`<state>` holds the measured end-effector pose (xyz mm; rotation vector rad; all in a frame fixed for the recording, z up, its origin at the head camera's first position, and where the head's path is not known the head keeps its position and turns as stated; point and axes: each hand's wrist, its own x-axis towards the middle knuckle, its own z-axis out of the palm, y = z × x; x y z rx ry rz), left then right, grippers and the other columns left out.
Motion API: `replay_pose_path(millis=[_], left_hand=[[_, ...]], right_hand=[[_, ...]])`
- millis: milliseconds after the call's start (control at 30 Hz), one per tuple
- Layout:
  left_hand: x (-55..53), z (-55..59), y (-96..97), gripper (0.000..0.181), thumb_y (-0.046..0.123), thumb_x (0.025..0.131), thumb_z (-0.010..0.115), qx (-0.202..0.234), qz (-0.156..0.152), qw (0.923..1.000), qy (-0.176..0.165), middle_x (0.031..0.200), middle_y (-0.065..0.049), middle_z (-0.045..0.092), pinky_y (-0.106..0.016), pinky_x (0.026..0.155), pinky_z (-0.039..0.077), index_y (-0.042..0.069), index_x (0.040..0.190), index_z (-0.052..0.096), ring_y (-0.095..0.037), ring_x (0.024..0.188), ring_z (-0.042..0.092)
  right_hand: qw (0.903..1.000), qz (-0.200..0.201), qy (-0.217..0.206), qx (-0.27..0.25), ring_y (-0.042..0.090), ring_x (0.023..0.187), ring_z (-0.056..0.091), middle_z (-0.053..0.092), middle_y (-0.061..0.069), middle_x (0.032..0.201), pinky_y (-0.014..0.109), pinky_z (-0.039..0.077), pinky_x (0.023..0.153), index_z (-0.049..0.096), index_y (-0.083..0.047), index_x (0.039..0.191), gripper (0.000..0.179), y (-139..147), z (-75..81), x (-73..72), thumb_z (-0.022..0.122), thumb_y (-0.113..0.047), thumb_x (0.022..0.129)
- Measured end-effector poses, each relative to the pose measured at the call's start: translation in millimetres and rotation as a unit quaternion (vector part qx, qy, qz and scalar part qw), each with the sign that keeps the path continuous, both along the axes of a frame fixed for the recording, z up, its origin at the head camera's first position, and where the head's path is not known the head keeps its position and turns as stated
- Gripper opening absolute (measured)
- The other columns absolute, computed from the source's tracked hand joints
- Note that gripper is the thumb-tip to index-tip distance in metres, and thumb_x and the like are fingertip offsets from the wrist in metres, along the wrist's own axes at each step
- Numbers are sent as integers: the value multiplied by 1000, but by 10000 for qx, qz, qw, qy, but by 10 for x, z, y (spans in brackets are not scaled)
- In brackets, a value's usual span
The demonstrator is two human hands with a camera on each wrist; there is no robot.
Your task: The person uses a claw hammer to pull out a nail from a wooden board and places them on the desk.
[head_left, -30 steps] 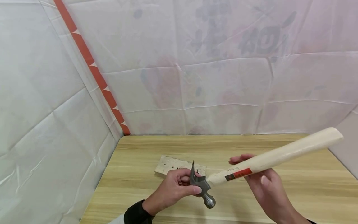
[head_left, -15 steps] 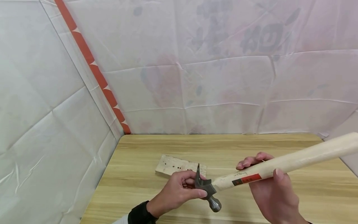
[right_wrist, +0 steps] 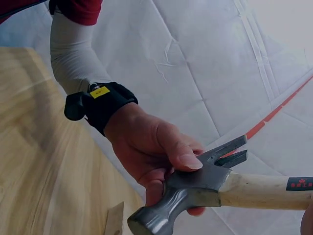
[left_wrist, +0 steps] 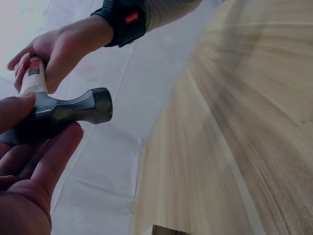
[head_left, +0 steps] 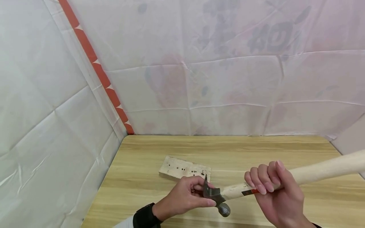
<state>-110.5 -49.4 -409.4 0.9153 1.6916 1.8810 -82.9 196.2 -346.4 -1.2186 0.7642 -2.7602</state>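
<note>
A claw hammer (head_left: pixel 236 191) with a dark metal head and a pale wooden handle is held up above the table. My left hand (head_left: pixel 186 195) pinches the hammer's head between thumb and fingers. Curled round the handle, over its red and black label, is my right hand (head_left: pixel 275 190). In the right wrist view the claw (right_wrist: pixel 230 151) and the round striking face (right_wrist: pixel 146 223) both show. The left wrist view has the striking end (left_wrist: pixel 100 105) pointing right, with the right hand on the handle behind it. A wooden block (head_left: pixel 182 167) lies behind the left hand, with several dark holes or nails in its top.
The wood-grain table (head_left: pixel 137 164) carries the block near its middle. Pale plastic sheeting (head_left: pixel 228 79) hangs behind the table and on the left side (head_left: pixel 57 133). A red strip (head_left: pixel 94 60) runs down the corner between the sheets.
The right hand's fingers, earlier loosely under and beside the handle, have closed round it. The hammer has shifted slightly right and down, its handle lying flatter, with the left hand still on the head.
</note>
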Motion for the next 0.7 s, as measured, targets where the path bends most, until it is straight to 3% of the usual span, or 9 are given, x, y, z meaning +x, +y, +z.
replay_pose_path(millis=[267,500,633,700], left_hand=[[-59,86,15,28,10,82,72,-186,-3,9979,627,95,-9,71,-35,74,55,6,107,59,-15,85,67],[-51,170,-46,31,10,81,74,-600,227,9946,819,96,-9,71,-31,76,54,8,109,60,-12,86,67],[-46,189,-32,30,14,83,73,-863,210,9860,1409,98,-4,70,-27,77,53,10,109,60,-5,87,65],[-58,197,-22,29,16,84,72,-1033,196,9749,1963,99,0,69,-24,77,53,12,110,60,0,88,63]], right_hand=[[9993,-358,-121,80,17,52,30,30,2,59,33,23,57,22,-9,63,42,-56,123,-60,3,-11,100],[9988,-411,-81,255,15,50,28,27,0,57,32,21,53,20,-11,62,39,-137,189,-119,4,-7,98],[9983,-427,121,382,14,48,26,25,0,56,32,19,51,18,-11,62,38,-143,184,-120,5,-5,96],[9978,-427,236,439,14,48,26,24,-1,57,31,19,51,17,-12,62,37,-132,174,-114,5,-4,96]])
